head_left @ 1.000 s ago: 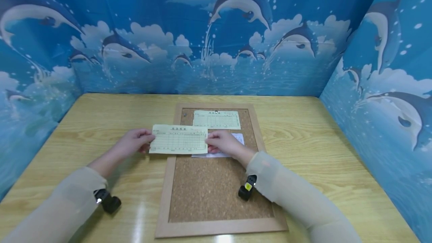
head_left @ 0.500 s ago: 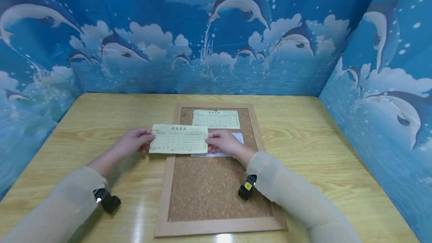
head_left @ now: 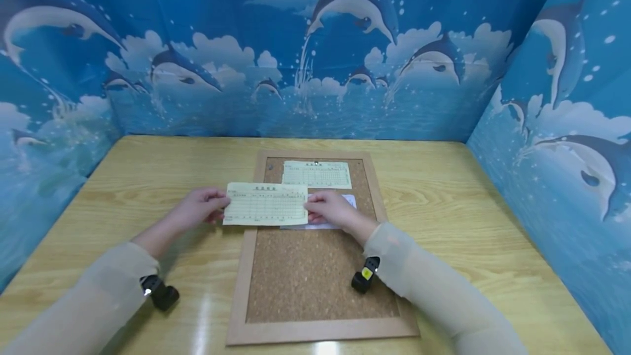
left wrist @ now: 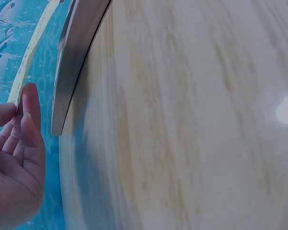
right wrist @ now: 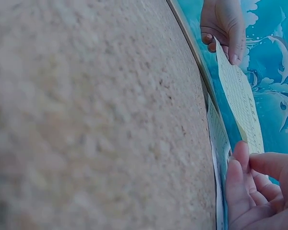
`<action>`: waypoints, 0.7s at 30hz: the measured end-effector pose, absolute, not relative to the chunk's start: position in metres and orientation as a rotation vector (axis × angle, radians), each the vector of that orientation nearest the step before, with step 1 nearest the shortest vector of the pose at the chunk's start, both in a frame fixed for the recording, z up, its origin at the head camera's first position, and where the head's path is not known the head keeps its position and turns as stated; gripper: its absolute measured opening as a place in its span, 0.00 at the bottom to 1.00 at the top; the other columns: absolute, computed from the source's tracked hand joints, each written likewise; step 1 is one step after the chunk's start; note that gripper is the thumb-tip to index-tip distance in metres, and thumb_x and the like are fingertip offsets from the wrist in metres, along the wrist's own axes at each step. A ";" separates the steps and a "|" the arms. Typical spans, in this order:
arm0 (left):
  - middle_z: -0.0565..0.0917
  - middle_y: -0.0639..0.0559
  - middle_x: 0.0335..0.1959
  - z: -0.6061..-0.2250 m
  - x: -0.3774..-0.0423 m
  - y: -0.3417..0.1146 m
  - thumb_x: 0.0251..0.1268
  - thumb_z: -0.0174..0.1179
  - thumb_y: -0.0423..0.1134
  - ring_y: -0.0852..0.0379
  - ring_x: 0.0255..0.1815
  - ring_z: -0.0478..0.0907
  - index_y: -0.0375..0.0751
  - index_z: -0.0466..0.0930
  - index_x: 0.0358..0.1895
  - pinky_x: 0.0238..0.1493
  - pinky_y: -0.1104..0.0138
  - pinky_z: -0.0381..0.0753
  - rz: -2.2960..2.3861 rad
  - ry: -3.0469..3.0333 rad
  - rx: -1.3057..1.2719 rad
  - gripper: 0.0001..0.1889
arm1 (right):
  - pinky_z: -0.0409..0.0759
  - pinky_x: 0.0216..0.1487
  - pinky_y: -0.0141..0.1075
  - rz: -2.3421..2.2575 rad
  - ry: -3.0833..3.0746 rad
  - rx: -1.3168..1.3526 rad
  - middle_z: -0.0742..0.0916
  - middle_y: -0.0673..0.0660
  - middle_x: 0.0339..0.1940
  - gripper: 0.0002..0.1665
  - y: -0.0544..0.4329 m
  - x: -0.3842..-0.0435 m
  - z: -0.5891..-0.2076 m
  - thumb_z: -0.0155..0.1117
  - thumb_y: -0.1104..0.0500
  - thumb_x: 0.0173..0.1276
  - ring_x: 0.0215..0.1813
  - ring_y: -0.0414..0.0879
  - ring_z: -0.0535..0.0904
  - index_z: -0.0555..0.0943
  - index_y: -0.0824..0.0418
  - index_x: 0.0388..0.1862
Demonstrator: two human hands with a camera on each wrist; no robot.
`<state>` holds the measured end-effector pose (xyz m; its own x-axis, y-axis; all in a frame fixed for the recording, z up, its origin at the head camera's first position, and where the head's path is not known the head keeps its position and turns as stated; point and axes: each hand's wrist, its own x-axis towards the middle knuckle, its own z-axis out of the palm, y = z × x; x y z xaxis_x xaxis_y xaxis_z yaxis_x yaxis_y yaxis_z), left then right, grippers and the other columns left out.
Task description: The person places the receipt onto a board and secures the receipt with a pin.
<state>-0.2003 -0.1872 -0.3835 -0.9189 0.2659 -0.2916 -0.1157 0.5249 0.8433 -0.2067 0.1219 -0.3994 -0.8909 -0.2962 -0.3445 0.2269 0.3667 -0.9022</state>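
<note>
Between my two hands is a pale yellow printed form (head_left: 266, 204) with a ruled grid, held up above the cork board (head_left: 320, 278). My left hand (head_left: 203, 205) pinches its left edge between thumb and fingers. The right edge is pinched by my right hand (head_left: 335, 211). In the right wrist view the form (right wrist: 237, 96) hangs apart from the cork surface. Behind it, a similar yellow form (head_left: 325, 175) lies on the board's upper part, with a pin (head_left: 316, 163) at its top edge. A white sheet (head_left: 349, 200) lies below that one, mostly hidden by the held form and my right hand.
The board's wooden frame (head_left: 322, 331) lies on a wood-grain table (head_left: 458, 223). A small grey pin (head_left: 270, 167) sits in the board's upper left corner. Blue dolphin-print cloth (head_left: 236, 108) closes off the back and sides of the table.
Both hands have shifted very slightly to the right with the held form. The board and the papers on it stay where they were.
</note>
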 end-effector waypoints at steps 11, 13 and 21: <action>0.80 0.46 0.37 -0.386 -0.197 -0.181 0.71 0.50 0.39 0.57 0.32 0.79 0.27 0.73 0.50 0.34 0.64 0.79 1.423 2.327 0.178 0.16 | 0.80 0.33 0.32 -1.543 2.160 -0.023 0.84 0.57 0.30 0.11 0.131 -0.204 -0.400 0.58 0.63 0.68 0.29 0.41 0.80 0.80 0.69 0.43; 0.80 0.46 0.35 -0.387 -0.198 -0.180 0.71 0.50 0.39 0.56 0.32 0.79 0.27 0.73 0.49 0.34 0.64 0.79 1.433 2.318 0.183 0.16 | 0.80 0.32 0.32 -1.549 2.161 -0.027 0.83 0.57 0.29 0.10 0.132 -0.204 -0.400 0.58 0.63 0.68 0.28 0.41 0.79 0.80 0.69 0.43; 0.81 0.47 0.30 -0.391 -0.196 -0.177 0.70 0.51 0.40 0.55 0.32 0.79 0.28 0.74 0.48 0.34 0.63 0.80 1.413 2.317 0.217 0.15 | 0.80 0.32 0.33 -1.534 2.174 -0.037 0.83 0.57 0.28 0.09 0.139 -0.201 -0.400 0.57 0.63 0.68 0.28 0.42 0.79 0.79 0.69 0.40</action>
<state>-0.1965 -0.1770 -0.3913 -0.9011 0.3412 -0.2675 -0.0816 0.4724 0.8776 -0.2013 0.1389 -0.4002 -0.8864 -0.2878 -0.3626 0.2451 0.3726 -0.8950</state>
